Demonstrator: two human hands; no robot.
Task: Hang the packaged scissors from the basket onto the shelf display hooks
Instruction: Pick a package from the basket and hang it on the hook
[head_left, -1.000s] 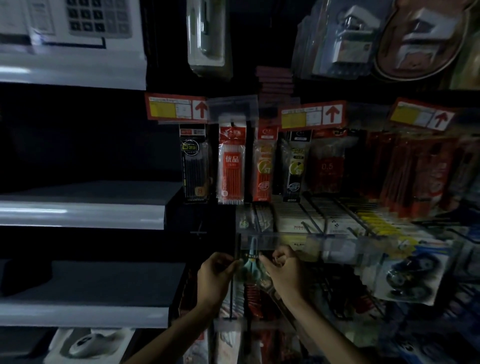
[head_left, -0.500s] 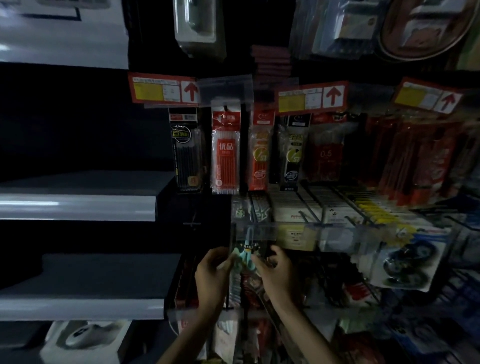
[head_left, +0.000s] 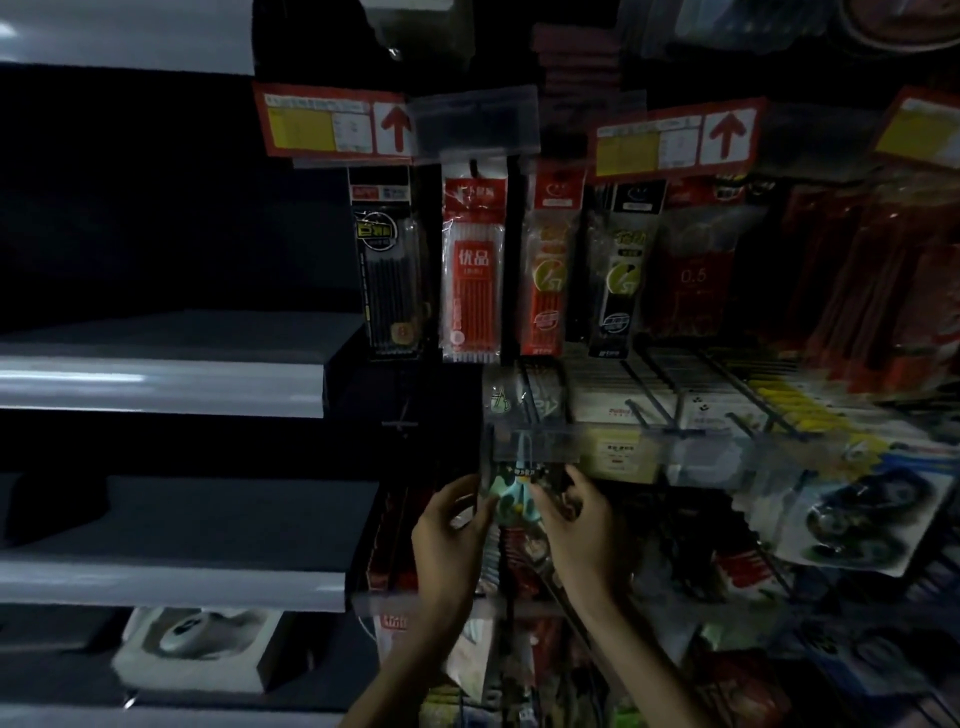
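A clear packet of scissors with pale green handles (head_left: 511, 493) is held up against the dim shelf display, just under a transparent label strip (head_left: 535, 444). My left hand (head_left: 451, 530) pinches its left edge and my right hand (head_left: 576, 525) pinches its right edge. The top of the packet sits at the front end of a display hook; whether the hook passes through its hole is hidden by the strip. More packets hang below, behind my wrists. The basket is out of view.
Pen refill packs (head_left: 472, 270) hang in a row above, under red price tags (head_left: 332, 122). Grey shelves (head_left: 161, 387) jut out on the left, with a boxed mouse (head_left: 192, 639) beneath. Tape dispensers in blister cards (head_left: 857, 514) hang at the right.
The view has shifted down slightly. Both hands stay on the scissors packet at the hook, with the packet a little higher against the label strip.
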